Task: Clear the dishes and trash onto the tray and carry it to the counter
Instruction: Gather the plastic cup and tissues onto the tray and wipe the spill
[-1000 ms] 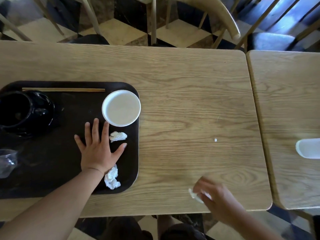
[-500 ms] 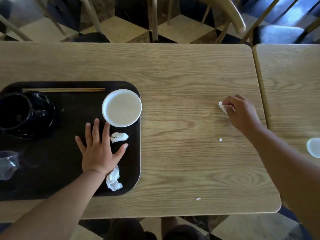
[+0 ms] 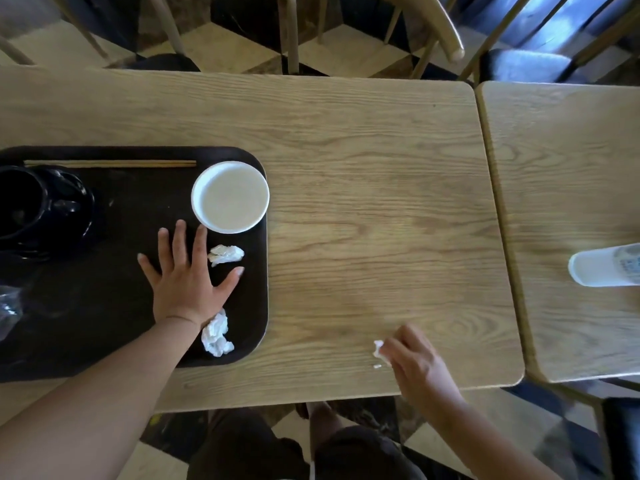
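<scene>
Two tissue wads (image 3: 225,254) lay on the tray (image 3: 104,341).
Left hand (image 3: 187,284) pressed flat, fingers spread; right hand (image 3: 414,358) pinched a third scrap (image 3: 378,348).

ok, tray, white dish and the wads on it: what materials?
Tray: likely matte dark plastic; moulded rounded corners, faint scuffs.
White dish: smooth, thick-rimmed; melamine or ceramic, can't tell.
Two wads: crumpled white paper tissue, soft creases.

Tray (image 3: 104,341) on table (image 3: 363,202), bowl (image 3: 230,197) on it.
</scene>
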{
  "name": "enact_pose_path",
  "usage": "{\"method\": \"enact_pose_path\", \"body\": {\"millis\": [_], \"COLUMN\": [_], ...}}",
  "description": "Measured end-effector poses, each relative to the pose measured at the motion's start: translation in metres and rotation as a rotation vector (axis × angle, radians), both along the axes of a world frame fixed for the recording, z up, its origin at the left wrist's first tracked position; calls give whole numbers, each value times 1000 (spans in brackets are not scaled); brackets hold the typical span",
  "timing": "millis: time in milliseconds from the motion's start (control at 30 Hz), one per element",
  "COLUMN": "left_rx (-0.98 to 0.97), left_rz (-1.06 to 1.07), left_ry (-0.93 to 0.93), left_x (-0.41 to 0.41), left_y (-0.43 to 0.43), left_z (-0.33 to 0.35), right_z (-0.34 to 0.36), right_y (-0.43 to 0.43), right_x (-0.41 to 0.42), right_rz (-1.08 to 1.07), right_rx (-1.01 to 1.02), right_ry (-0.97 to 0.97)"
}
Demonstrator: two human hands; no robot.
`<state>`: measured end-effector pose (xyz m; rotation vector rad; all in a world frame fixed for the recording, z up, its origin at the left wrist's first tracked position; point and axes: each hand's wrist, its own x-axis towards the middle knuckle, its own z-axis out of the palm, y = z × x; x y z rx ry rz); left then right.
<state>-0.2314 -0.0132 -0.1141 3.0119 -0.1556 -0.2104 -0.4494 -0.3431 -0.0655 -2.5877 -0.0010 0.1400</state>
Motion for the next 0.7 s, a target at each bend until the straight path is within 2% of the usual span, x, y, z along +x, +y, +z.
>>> {"method": "enact_pose_path", "body": {"millis": [233,300,467,600,700], "left_rx": [-34,-32,-61,-127,-144], "left_rz": [-12,-14,-25,-70,-152], "left_ry": [26,40,71,103,127], "left_x": [0,-1,2,1,0], "left_y": [0,0,3,19,40], "left_z": [2,3,10,14,19], "right_z": [12,17,26,37,44], "right_y": [35,42,62,83,101], "right_x": [-49,-51,-35,-9,14], "right_rz": [3,-66,-381,-401,-384], "right_rx": [43,64,208,258,268], "right_ry": [116,145,243,292,260]}}
